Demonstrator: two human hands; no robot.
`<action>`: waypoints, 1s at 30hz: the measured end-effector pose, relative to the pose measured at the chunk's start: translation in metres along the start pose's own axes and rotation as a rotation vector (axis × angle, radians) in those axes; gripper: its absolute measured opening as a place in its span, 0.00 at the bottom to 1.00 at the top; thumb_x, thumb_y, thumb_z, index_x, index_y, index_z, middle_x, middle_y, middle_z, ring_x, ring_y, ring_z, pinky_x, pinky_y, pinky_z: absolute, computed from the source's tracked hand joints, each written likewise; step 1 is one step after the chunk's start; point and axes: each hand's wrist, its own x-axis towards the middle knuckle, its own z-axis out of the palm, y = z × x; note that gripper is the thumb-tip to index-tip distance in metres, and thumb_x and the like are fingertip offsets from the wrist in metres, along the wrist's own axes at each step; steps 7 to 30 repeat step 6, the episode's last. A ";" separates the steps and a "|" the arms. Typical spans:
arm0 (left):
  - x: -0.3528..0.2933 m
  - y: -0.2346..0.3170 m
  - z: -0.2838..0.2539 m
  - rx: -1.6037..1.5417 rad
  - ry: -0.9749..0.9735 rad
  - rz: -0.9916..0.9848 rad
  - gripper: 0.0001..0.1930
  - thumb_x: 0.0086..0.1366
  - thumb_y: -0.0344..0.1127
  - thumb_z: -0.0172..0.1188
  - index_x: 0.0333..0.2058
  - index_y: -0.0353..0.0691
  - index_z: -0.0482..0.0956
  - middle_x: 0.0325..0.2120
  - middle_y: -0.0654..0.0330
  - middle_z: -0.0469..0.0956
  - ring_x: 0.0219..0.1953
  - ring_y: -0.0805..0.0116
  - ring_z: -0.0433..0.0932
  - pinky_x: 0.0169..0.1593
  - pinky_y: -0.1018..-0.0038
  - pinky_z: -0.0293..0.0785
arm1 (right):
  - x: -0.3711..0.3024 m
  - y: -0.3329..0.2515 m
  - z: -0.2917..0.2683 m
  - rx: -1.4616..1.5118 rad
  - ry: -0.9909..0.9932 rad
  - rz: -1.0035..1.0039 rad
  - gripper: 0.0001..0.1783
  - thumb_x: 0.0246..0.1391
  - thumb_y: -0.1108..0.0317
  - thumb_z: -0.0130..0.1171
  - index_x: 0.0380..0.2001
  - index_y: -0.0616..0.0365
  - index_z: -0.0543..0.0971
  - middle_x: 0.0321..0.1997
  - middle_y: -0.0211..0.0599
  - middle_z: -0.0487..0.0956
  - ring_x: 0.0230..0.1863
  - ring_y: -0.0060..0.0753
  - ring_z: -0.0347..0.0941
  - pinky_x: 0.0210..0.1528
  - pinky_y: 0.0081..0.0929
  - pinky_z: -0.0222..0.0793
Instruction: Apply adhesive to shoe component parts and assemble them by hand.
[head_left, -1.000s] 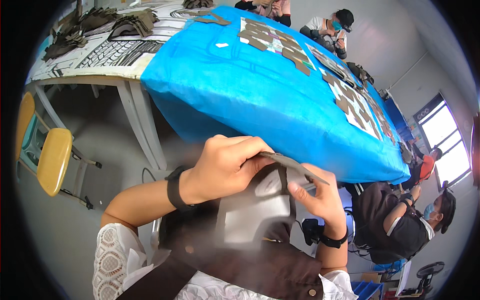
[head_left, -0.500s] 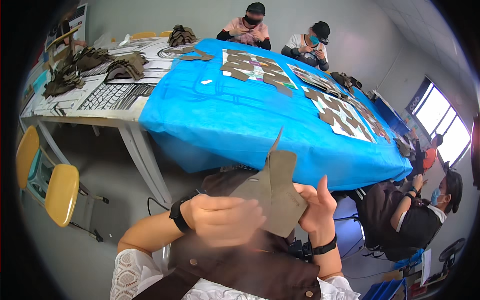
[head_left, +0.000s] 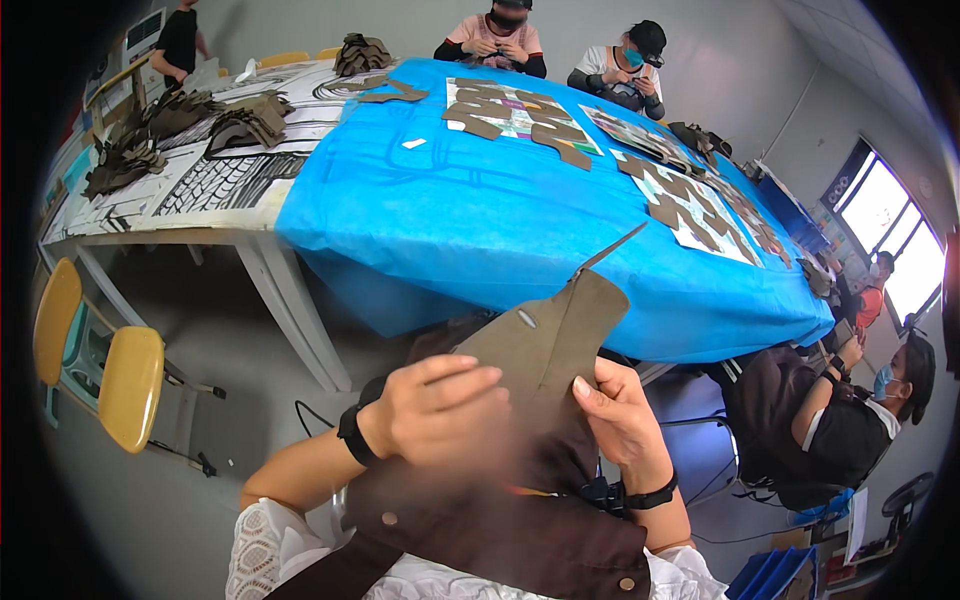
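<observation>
In front of me I hold an olive-brown, leather-like cut piece [head_left: 575, 330] with a small oval slot, a line down its middle and a narrow pointed strip sticking up at its far end. My right hand [head_left: 630, 415] pinches its right edge, thumb on the upper face. At the lower left edge, the bent fingers of my left hand [head_left: 435, 415] close on the piece; a blurred patch covers their lower part. A dark brown apron [head_left: 480, 540] lies across my lap below both hands.
Ahead stands a table with a blue cover [head_left: 430, 230], bearing sheets with brown pieces [head_left: 560, 150]. Brown stacks [head_left: 250, 120] lie on the patterned table at left. Yellow chairs [head_left: 130, 385] stand left. One person [head_left: 810, 430] sits close at right; others are farther off.
The piece has tilted to the right and its pointed strip now leans right. My right thumb has come down onto it; my left fingers have loosened a little. A standing person shows at far left.
</observation>
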 end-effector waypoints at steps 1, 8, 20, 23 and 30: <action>0.000 0.002 0.004 -0.060 0.116 -0.107 0.11 0.46 0.24 0.68 0.30 0.43 0.81 0.32 0.64 0.78 0.39 0.61 0.80 0.41 0.66 0.77 | 0.000 0.003 0.001 -0.038 0.050 -0.070 0.22 0.62 0.65 0.57 0.53 0.72 0.75 0.53 0.43 0.79 0.54 0.31 0.74 0.60 0.28 0.64; 0.003 0.030 -0.005 -1.111 0.196 -1.491 0.15 0.62 0.39 0.65 0.38 0.32 0.77 0.40 0.51 0.78 0.40 0.55 0.77 0.47 0.71 0.72 | 0.000 0.016 0.004 -0.054 0.149 -0.250 0.26 0.62 0.62 0.59 0.57 0.70 0.72 0.55 0.43 0.78 0.56 0.32 0.73 0.61 0.29 0.62; 0.003 0.030 -0.005 -1.111 0.196 -1.491 0.15 0.62 0.39 0.65 0.38 0.32 0.77 0.40 0.51 0.78 0.40 0.55 0.77 0.47 0.71 0.72 | 0.000 0.016 0.004 -0.054 0.149 -0.250 0.26 0.62 0.62 0.59 0.57 0.70 0.72 0.55 0.43 0.78 0.56 0.32 0.73 0.61 0.29 0.62; 0.003 0.030 -0.005 -1.111 0.196 -1.491 0.15 0.62 0.39 0.65 0.38 0.32 0.77 0.40 0.51 0.78 0.40 0.55 0.77 0.47 0.71 0.72 | 0.000 0.016 0.004 -0.054 0.149 -0.250 0.26 0.62 0.62 0.59 0.57 0.70 0.72 0.55 0.43 0.78 0.56 0.32 0.73 0.61 0.29 0.62; 0.003 0.030 -0.005 -1.111 0.196 -1.491 0.15 0.62 0.39 0.65 0.38 0.32 0.77 0.40 0.51 0.78 0.40 0.55 0.77 0.47 0.71 0.72 | 0.000 0.016 0.004 -0.054 0.149 -0.250 0.26 0.62 0.62 0.59 0.57 0.70 0.72 0.55 0.43 0.78 0.56 0.32 0.73 0.61 0.29 0.62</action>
